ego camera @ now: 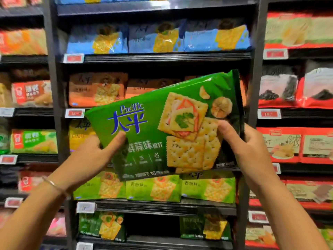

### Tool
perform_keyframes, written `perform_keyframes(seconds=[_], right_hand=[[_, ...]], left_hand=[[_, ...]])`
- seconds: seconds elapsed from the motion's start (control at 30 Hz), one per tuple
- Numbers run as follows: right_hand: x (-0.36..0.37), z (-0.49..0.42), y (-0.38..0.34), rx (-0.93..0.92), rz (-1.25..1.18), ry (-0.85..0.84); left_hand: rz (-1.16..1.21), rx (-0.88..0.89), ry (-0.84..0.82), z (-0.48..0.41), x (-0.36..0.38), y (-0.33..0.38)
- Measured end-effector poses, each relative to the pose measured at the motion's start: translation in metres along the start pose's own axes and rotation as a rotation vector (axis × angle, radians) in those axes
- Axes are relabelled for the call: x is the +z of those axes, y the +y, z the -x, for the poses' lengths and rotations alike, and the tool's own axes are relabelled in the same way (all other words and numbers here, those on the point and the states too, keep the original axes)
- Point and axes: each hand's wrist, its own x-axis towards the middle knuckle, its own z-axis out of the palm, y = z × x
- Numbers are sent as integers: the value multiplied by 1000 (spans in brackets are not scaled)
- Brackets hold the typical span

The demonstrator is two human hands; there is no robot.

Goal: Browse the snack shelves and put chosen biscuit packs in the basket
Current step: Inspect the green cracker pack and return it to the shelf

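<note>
Two bare forearms reach up from the bottom corners, the left one wearing a thin bracelet [54, 184] at the wrist. Left hand [93, 152] grips the green biscuit pack [153, 127] at its lower left edge, thumb pressed on the front and fingers hidden behind. Right hand [248, 147] holds the pack's right edge the same way, thumb on the printed crackers and fingers curled round the back. Between the two hands the pack is lifted in front of the shelves, tilted with its right end higher, its front facing the camera and showing "Pacific" in blue above square crackers. Just behind and below it, light green packs [153, 190] stand in a row on one shelf, with dark green packs [100, 226] on the shelf beneath. A yellow pack [79, 138] shows to the left behind the held pack, orange packs [97, 91] sit on the shelf above, and blue packs [155, 40] higher still. Small price tags [73, 58] are clipped to the shelf edges. Red packs [281, 141] fill the neighbouring bay on the right.
</note>
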Motion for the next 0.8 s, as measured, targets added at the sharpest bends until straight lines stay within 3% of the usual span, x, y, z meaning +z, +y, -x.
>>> perform_keyframes(seconds=[0.2,0.3,0.47,0.63,0.8], right_hand=[[9,11,31,231,-220,4],[16,18,54,392,-458,95],[35,34,76,708,-720,43],[61,53,90,965,-737,-22],[95,76,94,1061,-871,-167]], left_hand=[[558,-16,-72,10,10,11],[590,86,-150,15,-2,32],[641,55,-358,23,-4,59],[843,-63,-345,29,15,74],[819,-123,-286,14,28,84]])
